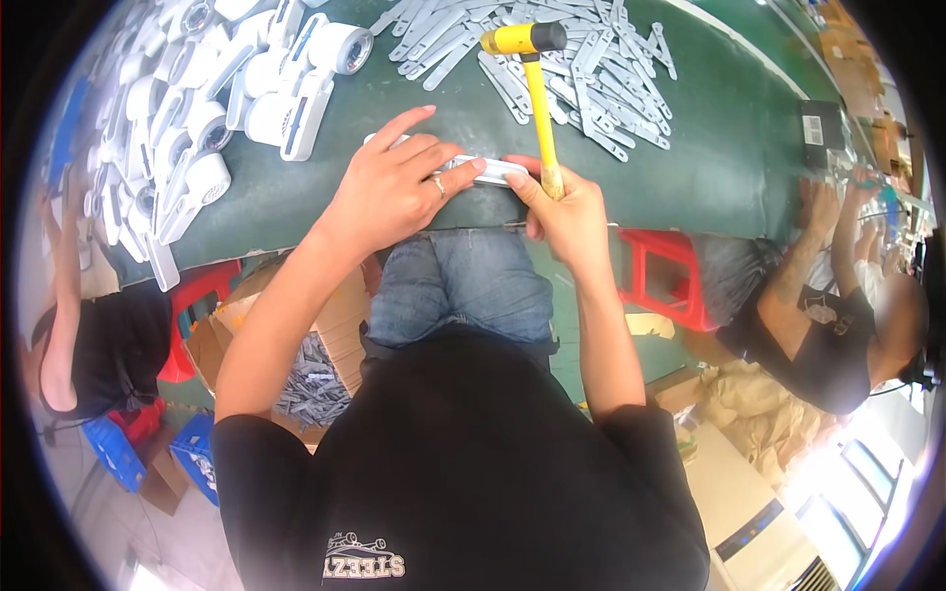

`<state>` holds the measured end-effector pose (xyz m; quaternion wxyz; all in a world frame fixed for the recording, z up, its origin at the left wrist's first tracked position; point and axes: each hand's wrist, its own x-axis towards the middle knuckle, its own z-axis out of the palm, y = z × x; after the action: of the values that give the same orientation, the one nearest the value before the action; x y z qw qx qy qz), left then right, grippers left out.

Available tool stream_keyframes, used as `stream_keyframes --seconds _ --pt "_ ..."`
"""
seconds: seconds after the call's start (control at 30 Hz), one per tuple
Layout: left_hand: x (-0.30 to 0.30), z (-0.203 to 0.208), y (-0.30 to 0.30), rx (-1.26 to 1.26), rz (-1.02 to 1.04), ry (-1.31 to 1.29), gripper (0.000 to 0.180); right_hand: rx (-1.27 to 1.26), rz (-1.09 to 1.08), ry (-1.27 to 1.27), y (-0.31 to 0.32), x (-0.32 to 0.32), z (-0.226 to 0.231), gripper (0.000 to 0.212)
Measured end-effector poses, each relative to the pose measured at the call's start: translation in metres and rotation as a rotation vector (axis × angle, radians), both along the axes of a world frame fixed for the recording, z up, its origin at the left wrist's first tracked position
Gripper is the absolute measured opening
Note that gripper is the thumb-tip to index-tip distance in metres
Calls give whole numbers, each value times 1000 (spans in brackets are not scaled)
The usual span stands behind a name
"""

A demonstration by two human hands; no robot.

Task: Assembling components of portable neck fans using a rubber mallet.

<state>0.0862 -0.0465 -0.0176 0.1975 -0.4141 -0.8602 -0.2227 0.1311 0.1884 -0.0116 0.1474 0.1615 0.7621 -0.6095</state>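
Observation:
Near the front edge of the green work table, a narrow pale grey and white piece lies between my hands. My left hand grips it from the left with thumb and fingers, the index finger raised; a ring is on one finger. Below its palm most of the piece is hidden. My right hand keeps a mallet upright by its yellow handle, the yellow and black head up and away from me. The same hand's thumb and index finger pinch the right end of the piece.
White round-headed devices with handles are heaped at the left of the table. Flat grey strips are piled at the back. A carton of grey parts and red stools stand below. Other people sit at both sides.

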Motion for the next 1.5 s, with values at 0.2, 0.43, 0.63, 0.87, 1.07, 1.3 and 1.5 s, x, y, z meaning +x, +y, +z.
stream_keyframes --seconds 0.2,0.43,0.63,0.87,1.07,1.3,1.5 --pt "-14 2 -3 15 -87 -57 30 -133 -129 -24 -11 -6 4 24" --pt "-11 6 7 -30 -101 -13 28 -101 -95 -19 -3 -3 15 24" --pt "-10 -3 1 39 -111 -28 29 -114 -119 158 18 87 36 51" --pt "-9 -2 1 48 -124 -21 31 306 207 193 28 131 54 52" --pt "-9 -1 1 44 -124 -23 33 489 275 239 23 132 41 53" --pt "-8 0 -2 41 -130 -28 33 549 274 238 17 131 40 53" --pt "-10 3 6 58 -144 -40 31 542 255 187 22 132 48 53"
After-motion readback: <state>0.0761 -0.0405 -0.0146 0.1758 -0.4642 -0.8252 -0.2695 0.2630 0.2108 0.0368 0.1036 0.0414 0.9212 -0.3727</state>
